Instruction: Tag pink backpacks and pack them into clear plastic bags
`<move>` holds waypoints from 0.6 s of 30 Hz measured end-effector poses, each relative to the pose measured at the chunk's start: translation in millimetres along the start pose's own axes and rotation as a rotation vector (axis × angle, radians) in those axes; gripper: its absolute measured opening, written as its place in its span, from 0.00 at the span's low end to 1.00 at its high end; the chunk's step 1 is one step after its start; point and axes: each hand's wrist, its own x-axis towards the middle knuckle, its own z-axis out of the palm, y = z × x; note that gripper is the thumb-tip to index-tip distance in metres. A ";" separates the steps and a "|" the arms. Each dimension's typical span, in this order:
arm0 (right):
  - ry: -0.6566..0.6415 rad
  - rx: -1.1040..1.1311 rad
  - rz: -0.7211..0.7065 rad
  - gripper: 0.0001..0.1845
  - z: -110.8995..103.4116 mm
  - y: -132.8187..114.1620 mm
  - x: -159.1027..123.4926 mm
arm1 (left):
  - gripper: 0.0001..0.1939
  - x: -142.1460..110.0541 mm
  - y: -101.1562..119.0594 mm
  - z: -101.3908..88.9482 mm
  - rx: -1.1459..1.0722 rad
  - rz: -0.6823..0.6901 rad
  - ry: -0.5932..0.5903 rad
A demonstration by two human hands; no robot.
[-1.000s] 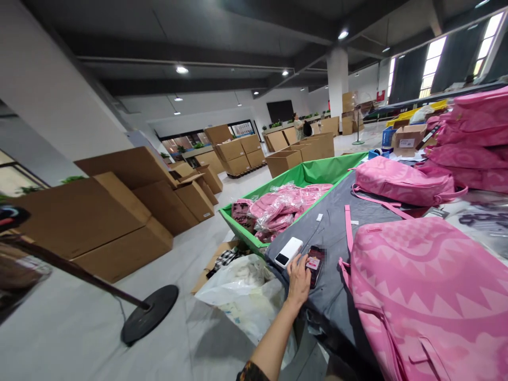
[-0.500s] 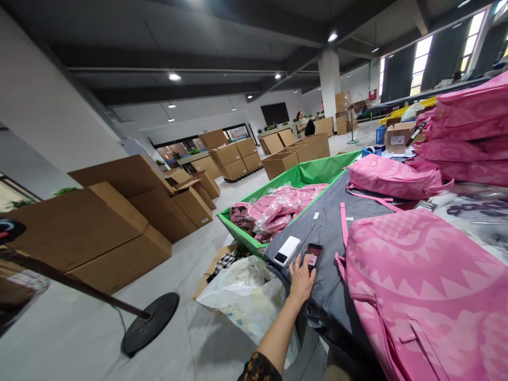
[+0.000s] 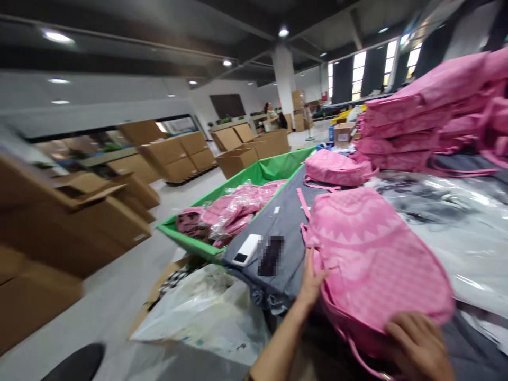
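A large pink backpack [image 3: 369,254] with a zigzag pattern lies on the grey-covered table [image 3: 286,211] in front of me. My left hand [image 3: 311,283] grips its left edge, thumb on top. My right hand [image 3: 416,346] curls over its near right corner. Just left of the bag lie a dark phone [image 3: 271,255] and a white power bank [image 3: 246,250], both apart from my hands. The picture is smeared by motion.
A green bin [image 3: 262,172] with bagged pink items [image 3: 234,209] adjoins the table. Another pink backpack [image 3: 337,166] and a stack of them [image 3: 428,106] lie beyond, beside clear plastic sheets [image 3: 456,222]. Cardboard boxes [image 3: 178,153] and a white plastic bag [image 3: 198,312] stand on the floor. A person [image 3: 271,112] stands far back.
My left hand left the phone and moved right onto the pink backpack's edge. My right hand came into view on the bag. The view swung to the right.
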 end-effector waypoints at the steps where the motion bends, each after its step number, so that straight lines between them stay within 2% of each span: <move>1: -0.048 -0.005 -0.016 0.08 -5.8 -4.3 9.4 | 0.45 7.5 2.3 -6.5 0.035 0.013 -0.009; 2: -0.024 -0.011 -0.072 0.08 -12.4 -6.1 18.6 | 0.42 11.8 5.1 -14.4 0.112 0.067 -0.047; 4: -0.002 -0.067 -0.119 0.12 -28.4 -0.3 32.7 | 0.36 11.1 13.3 -31.4 0.281 0.261 -0.109; 6: -0.018 -0.148 -0.122 0.16 -45.3 15.3 39.9 | 0.30 4.4 25.2 -43.9 0.398 0.423 -0.387; 8: -0.051 -0.183 -0.118 0.15 -57.5 33.2 44.0 | 0.30 -0.6 38.4 -44.3 0.509 0.528 -0.653; 10: -0.023 -0.171 -0.122 0.11 -60.5 46.0 50.3 | 0.34 -0.8 49.4 -29.5 0.590 0.601 -0.745; 12: 0.089 -0.165 -0.059 0.07 -54.9 49.5 59.9 | 0.40 3.6 57.1 -6.5 0.637 0.679 -0.697; 14: 0.238 -0.154 0.058 0.06 -46.3 44.7 68.3 | 0.34 13.3 64.6 11.0 0.666 0.782 -0.569; 16: 0.316 -0.114 0.151 0.10 -42.0 38.0 69.9 | 0.21 27.8 76.5 12.5 0.701 0.893 -0.410; 18: 0.287 -0.113 0.178 0.15 -47.4 39.7 62.4 | 0.15 44.4 94.2 -1.8 0.748 0.934 -0.213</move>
